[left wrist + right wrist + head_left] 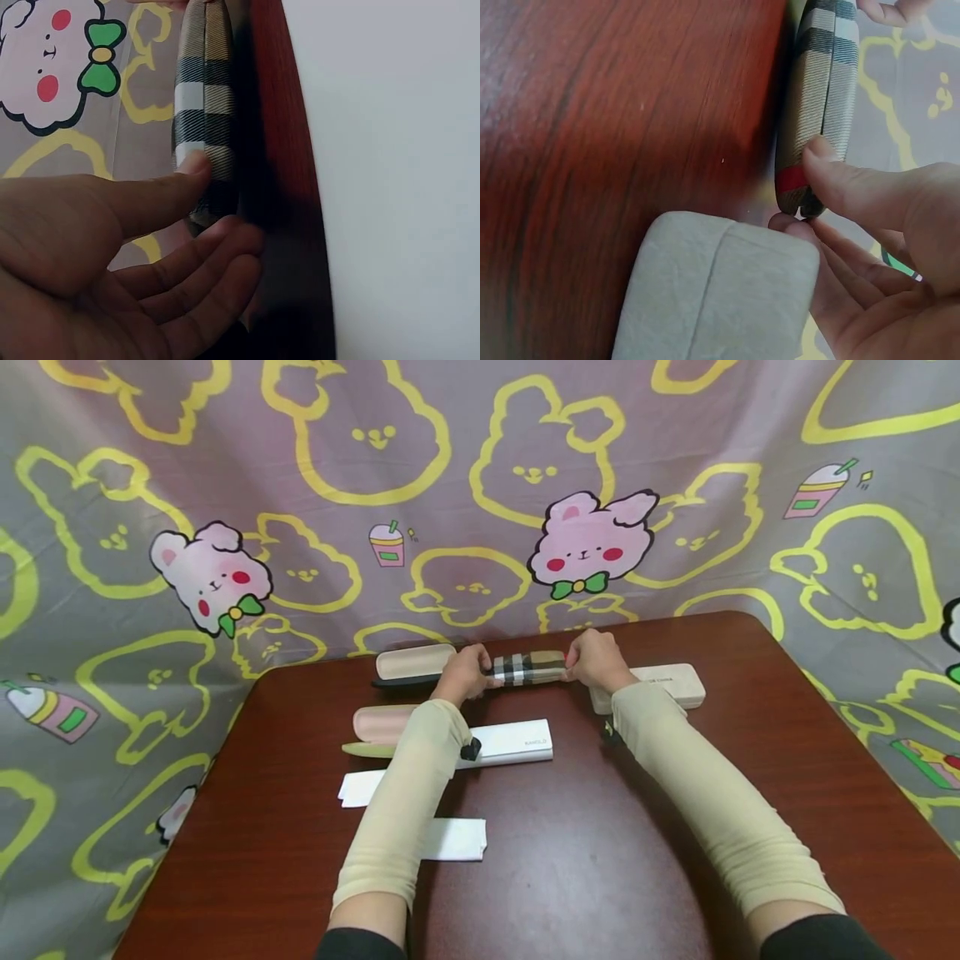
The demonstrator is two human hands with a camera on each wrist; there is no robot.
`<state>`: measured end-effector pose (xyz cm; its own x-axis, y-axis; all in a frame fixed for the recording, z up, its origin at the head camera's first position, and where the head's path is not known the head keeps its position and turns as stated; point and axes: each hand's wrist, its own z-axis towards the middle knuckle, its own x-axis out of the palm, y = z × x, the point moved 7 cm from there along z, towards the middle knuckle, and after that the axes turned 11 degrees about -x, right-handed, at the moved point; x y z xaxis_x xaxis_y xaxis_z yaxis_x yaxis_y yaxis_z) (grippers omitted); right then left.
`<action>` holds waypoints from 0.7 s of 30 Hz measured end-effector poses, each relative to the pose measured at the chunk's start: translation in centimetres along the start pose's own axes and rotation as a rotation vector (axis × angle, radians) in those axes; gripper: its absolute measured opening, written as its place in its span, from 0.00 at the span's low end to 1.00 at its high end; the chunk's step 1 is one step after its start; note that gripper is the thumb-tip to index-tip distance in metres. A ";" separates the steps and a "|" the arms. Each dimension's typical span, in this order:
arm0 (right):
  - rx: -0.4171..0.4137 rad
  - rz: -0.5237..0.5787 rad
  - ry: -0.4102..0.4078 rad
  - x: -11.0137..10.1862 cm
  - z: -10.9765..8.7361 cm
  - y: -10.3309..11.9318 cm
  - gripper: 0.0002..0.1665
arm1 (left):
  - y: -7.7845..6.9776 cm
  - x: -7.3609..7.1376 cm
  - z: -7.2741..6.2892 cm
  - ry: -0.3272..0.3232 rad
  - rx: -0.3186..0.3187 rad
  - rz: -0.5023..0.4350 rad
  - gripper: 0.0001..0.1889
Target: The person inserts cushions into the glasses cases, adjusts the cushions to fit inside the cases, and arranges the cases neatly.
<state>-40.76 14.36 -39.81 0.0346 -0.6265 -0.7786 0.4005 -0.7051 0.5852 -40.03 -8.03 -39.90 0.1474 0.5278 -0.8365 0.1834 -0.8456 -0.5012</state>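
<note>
A plaid glasses case (529, 668) in tan, black and white lies lengthwise across the far part of the table, its lid closed along a seam. My left hand (465, 673) holds its left end. In the left wrist view the thumb (193, 166) presses on the plaid cloth, with the other fingers curled by the end. At the opposite end, near a red stripe, my right hand (596, 660) pinches the case. The right wrist view shows that thumb (823, 154) on the case and fingertips below its tip.
Left of the plaid case stands an open case (415, 662) with beige lining; nearer is an open green case (369, 750) with pink lining. A white box (517, 741) and white folded pieces (456, 840) lie closer. A closed cream case (678, 683) sits by my right forearm. Patterned curtain hangs behind.
</note>
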 end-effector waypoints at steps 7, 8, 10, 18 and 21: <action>0.002 -0.046 0.057 -0.2 -0.4 0.7 0.13 | -0.4 0.0 -0.2 0.025 0.034 0.097 0.17; 0.006 -0.050 0.059 -0.3 -0.5 0.8 0.13 | -0.5 -0.1 -0.3 0.030 0.042 0.101 0.16; 0.014 -0.050 0.059 -0.6 -0.6 1.0 0.13 | -0.6 -0.3 -0.4 0.035 0.052 0.096 0.16; 0.013 0.006 0.019 -1.9 -1.5 2.2 0.05 | -0.1 -2.0 -1.6 0.031 0.081 0.074 0.17; 0.013 0.029 0.032 -2.1 -2.0 2.7 0.06 | 0.0 -2.9 -2.5 0.041 0.096 0.054 0.17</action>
<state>-37.91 14.43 -37.07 0.0754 -0.6358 -0.7681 0.3866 -0.6914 0.6103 -38.09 -9.35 -36.86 0.1949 0.4826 -0.8539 0.0804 -0.8755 -0.4765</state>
